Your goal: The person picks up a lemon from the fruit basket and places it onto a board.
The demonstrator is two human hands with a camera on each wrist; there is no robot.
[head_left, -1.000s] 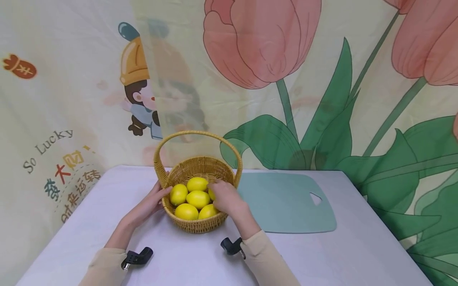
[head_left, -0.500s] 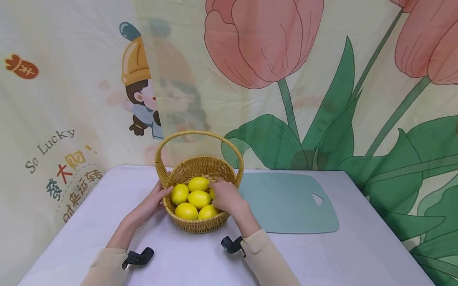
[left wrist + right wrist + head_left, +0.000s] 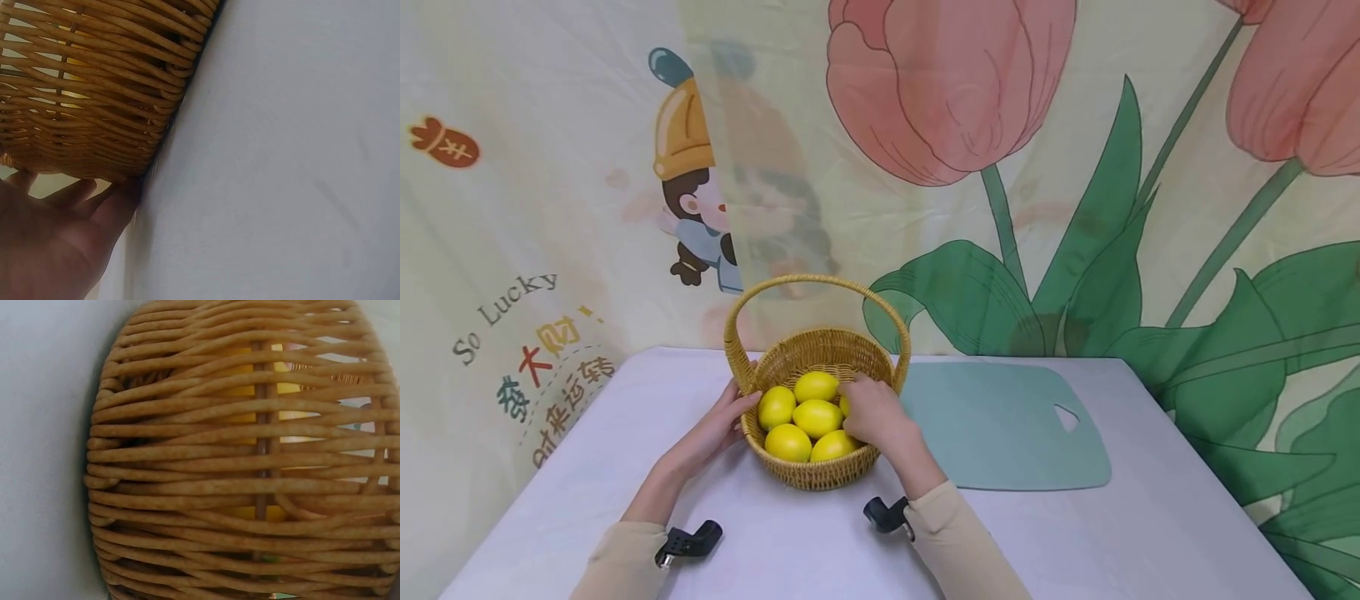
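Observation:
A woven wicker basket point(image 3: 816, 477) with a tall arched handle stands on the white table, holding several yellow lemons point(image 3: 817, 418). My left hand point(image 3: 718, 421) lies against the basket's left side, its thumb at the rim. In the left wrist view the fingers of the left hand point(image 3: 59, 240) extend along the outer weave, close to the table. My right hand point(image 3: 876, 412) reaches over the right rim, fingers bent down around a lemon point(image 3: 844, 406) that is mostly hidden beneath it. The right wrist view shows only the basket's outer wall point(image 3: 244, 469), with yellow through the gaps.
A pale green cutting board point(image 3: 1015, 429) with a triangular hole lies flat to the right of the basket, partly behind the right forearm. A printed cloth point(image 3: 955, 267) with tulips hangs behind the table point(image 3: 790, 542). The basket handle point(image 3: 816, 279) arches above the lemons.
The two front lemons have shifted slightly to the left in the basket. Both hands and the basket stay in practically the same place.

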